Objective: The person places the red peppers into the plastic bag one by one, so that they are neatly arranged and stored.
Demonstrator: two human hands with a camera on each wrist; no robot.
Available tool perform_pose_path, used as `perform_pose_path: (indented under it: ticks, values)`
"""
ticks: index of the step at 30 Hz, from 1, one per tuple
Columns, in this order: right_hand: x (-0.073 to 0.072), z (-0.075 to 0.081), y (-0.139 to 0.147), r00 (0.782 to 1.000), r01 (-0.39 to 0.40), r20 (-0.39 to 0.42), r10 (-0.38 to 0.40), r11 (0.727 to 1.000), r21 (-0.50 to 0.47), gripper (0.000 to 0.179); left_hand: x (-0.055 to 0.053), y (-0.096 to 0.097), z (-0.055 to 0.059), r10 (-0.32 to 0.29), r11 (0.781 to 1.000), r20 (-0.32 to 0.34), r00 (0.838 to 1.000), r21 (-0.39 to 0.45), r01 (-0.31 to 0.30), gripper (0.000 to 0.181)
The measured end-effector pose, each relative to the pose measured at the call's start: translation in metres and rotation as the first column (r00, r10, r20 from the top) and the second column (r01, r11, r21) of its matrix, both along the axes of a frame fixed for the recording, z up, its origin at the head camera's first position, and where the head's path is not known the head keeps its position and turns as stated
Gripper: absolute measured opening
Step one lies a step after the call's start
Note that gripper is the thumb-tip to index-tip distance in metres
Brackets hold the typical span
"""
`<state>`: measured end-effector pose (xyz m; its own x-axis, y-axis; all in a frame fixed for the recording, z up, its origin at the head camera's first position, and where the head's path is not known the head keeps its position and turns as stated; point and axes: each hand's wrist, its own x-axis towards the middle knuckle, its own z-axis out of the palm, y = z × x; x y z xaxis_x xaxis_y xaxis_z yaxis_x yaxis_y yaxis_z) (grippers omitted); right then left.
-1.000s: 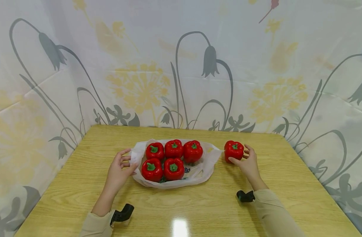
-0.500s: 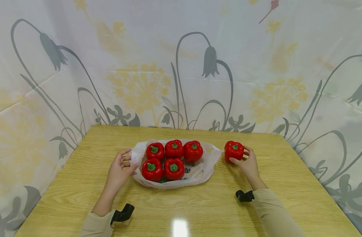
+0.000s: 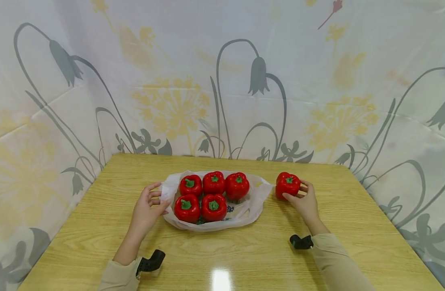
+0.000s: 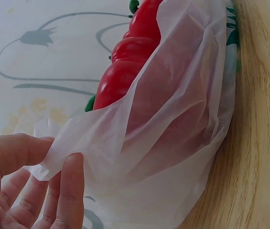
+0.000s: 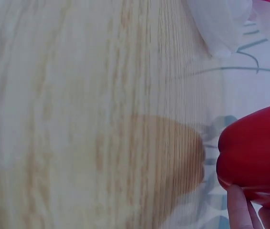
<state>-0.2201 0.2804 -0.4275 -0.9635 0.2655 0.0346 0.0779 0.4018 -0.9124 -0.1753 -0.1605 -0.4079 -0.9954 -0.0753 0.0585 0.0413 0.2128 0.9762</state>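
Observation:
A white plastic bag point(image 3: 240, 220) lies on its side, opened out, with several red bell peppers point(image 3: 214, 207) in two rows inside it, green stems showing. My left hand point(image 3: 145, 210) pinches the bag's left edge between thumb and finger; the left wrist view shows the thin film point(image 4: 60, 155) drawn out between them. To the right of the bag, my right hand point(image 3: 306, 206) grips a single red bell pepper point(image 3: 287, 184) from its right side. In the right wrist view this pepper point(image 5: 256, 152) stands apart from its shadow on the wood, fingers against its underside.
The wooden table point(image 3: 193, 258) carries a bright light reflection near its front. A flower-printed cloth point(image 3: 171, 101) hangs behind and along both sides of it. Black wrist-camera mounts point(image 3: 152, 262) stick out from both sleeves, close over the table.

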Motion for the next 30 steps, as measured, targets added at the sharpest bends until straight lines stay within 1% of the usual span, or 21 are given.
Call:
perform_pose_path:
  ticks: [9,20,27,30]
  values:
    - [0.006,0.007,-0.003,1.0,-0.011,-0.01,0.011,1.0,-0.016,0.084,0.0,0.0,0.0,-0.003,1.0,-0.004,1.0,-0.001,0.003,0.059]
    - [0.015,0.016,-0.009,0.997,-0.007,-0.075,0.006,1.0,-0.007,0.081,0.0,0.0,0.0,-0.004,1.0,-0.007,1.0,-0.003,0.004,0.058]
    - [0.021,0.02,-0.011,0.996,0.009,-0.094,-0.01,1.0,-0.009,0.077,0.002,0.0,0.002,-0.007,1.0,-0.011,1.0,0.003,0.007,0.058]
    - [0.025,0.023,-0.013,0.994,0.008,-0.105,-0.01,1.0,-0.021,0.077,0.001,0.0,0.001,-0.006,1.0,-0.013,1.0,-0.005,0.006,0.058]
